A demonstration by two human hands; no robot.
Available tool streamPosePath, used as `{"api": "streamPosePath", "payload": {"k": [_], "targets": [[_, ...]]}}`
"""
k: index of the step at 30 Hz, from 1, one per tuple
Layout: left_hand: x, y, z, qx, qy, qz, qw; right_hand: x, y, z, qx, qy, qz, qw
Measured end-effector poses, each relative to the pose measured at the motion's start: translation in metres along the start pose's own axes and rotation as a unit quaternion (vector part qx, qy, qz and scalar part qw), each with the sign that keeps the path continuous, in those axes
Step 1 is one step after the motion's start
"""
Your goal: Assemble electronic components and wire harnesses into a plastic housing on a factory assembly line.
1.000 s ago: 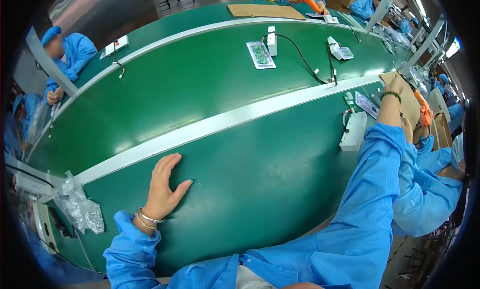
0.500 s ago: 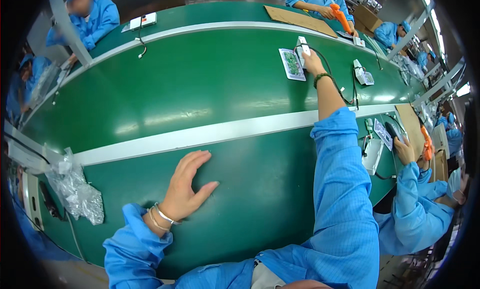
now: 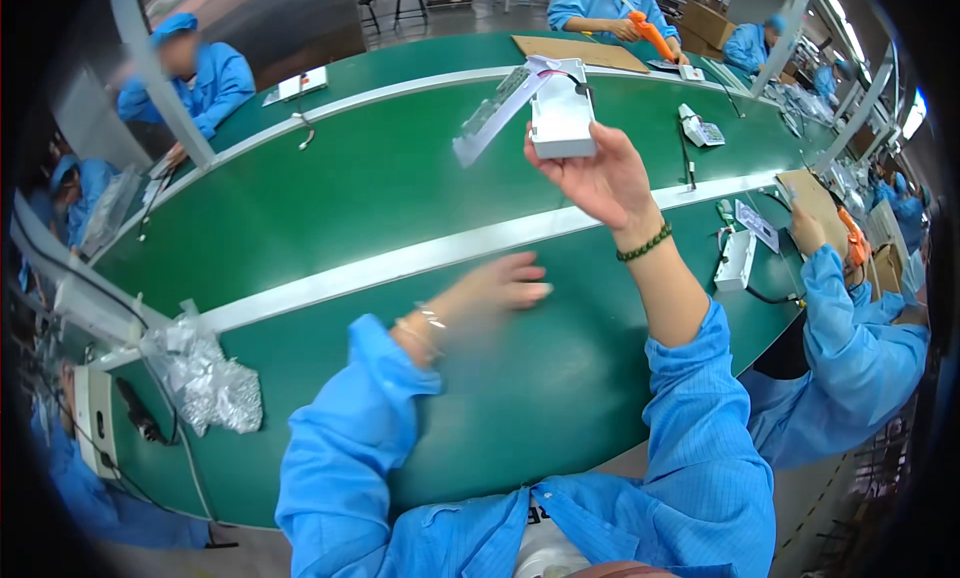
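My right hand is raised over the far green surface, its fingers and thumb around the lower end of a white plastic housing. The housing is tilted, with its hollow side showing. From its upper end, thin wires run to a pale cover plate carrying a green circuit board, which hangs out to the left, somewhat blurred. My left hand hovers near the white rail with its fingers stretched and nothing in them; motion smears it.
A white rail divides the green bench. At left lie a clear bag of small parts and a black-handled tool. Another white housing sits far right. A co-worker at right has an open housing and an orange tool.
My right hand has drawn the housing left and nearer, turning it so its hollow side shows and the board swings out. My left hand has moved right and up toward the rail.
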State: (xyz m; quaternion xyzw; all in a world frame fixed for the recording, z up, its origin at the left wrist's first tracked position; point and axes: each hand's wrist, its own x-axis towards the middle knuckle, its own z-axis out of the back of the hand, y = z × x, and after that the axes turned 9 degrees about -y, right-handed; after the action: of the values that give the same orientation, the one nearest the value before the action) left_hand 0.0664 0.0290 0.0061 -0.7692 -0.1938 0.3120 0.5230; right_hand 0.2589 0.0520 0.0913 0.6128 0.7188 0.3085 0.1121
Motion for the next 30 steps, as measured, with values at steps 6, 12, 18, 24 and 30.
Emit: {"api": "streamPosePath", "payload": {"k": [6, 12, 18, 24, 30], "targets": [[-0.010, -0.023, 0.015, -0.179, -0.063, -0.488, 0.852, -0.037, -0.065, -0.054, -0.087, 0.043, -0.023, 0.995], [-0.071, -0.064, 0.026, -0.170, -0.202, -0.555, 0.789, -0.062, -0.098, -0.063, -0.373, 0.005, 0.106, 0.922], [-0.098, -0.074, 0.032, -0.106, -0.114, -0.422, 0.893, -0.067, -0.098, -0.075, -0.176, -0.065, 0.024, 0.982], [-0.081, -0.059, 0.017, -0.007, -0.164, -0.272, 0.948, -0.064, -0.097, -0.061, -0.435, -0.003, 0.199, 0.878], [-0.070, -0.048, -0.008, 0.014, -0.190, -0.301, 0.934, -0.067, -0.102, -0.060, -0.537, -0.048, 0.237, 0.808]]}}
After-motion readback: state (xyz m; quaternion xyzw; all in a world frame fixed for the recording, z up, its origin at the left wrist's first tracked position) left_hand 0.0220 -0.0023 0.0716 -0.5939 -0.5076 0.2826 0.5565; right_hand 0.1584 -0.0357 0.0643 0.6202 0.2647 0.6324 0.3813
